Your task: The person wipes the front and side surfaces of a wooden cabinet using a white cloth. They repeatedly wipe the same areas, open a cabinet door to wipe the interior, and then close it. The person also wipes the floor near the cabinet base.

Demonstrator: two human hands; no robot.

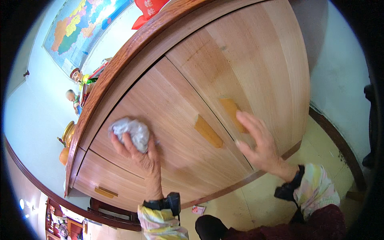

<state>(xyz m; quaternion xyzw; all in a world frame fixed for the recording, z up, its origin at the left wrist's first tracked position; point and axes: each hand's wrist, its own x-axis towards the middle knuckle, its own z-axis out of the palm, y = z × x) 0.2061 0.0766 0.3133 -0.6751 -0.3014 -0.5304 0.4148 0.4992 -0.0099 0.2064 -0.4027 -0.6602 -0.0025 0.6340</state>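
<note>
A crumpled, light grey cloth (132, 132) is pressed by my left hand (139, 154) on the upper part of a wooden cabinet door (177, 105). The fingers of that hand are bent over the cloth. Farther right, my right hand (259, 144) holds nothing, and its fingers are apart. Its fingertips are beside the yellowish wooden handle (229, 111) of the neighbouring door (258, 69); whether they touch it I cannot tell. Between the hands is a second wooden handle (208, 132), on the door with the cloth.
Along the cabinet's brown top edge (120, 58) stand figurines (78, 76), a gold-coloured pot (69, 132) and a red bag (148, 12). A drawer handle (105, 192) juts out at lower left. On the tiled floor (237, 207) lies a small printed card (198, 209).
</note>
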